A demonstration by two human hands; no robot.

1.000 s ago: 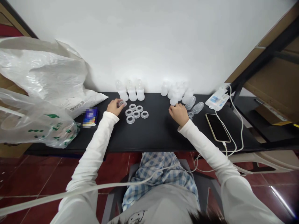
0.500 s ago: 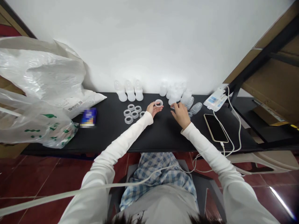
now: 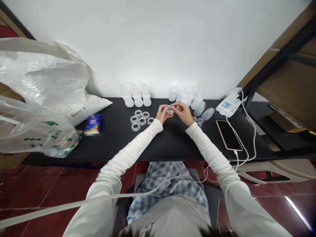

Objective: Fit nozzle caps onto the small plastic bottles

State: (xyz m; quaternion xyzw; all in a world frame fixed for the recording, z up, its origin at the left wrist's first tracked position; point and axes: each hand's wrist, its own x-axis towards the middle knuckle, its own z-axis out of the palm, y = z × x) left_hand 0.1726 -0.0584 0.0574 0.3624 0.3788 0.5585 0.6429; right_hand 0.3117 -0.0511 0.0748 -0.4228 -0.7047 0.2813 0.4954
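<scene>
My left hand [image 3: 163, 114] is closed around the edge of a translucent bottle collar ring [image 3: 170, 109], held just above the black table. My right hand [image 3: 183, 113] has come up against the ring from the right, its thumb and fingers pinched at the opening. A small clear piece, which looks like a bottle nipple, shows inside the ring, partly covered by the fingers. Several more collar rings [image 3: 142, 121] lie left of my left hand. Small clear nipples [image 3: 199, 121] and clear dome caps [image 3: 207, 114] rest to the right of my right hand.
Three capped baby bottles [image 3: 136, 96] stand by the wall, and several uncapped bottles [image 3: 186, 95] stand farther right. Plastic bags [image 3: 44, 85] and a blue packet [image 3: 93, 124] occupy the left. At right lie a phone [image 3: 229, 135] with a cable and a white package [image 3: 228, 104].
My right hand has moved left from beside the bottles to the ring and now touches it. My left hand keeps holding the ring at nearly the same spot.
</scene>
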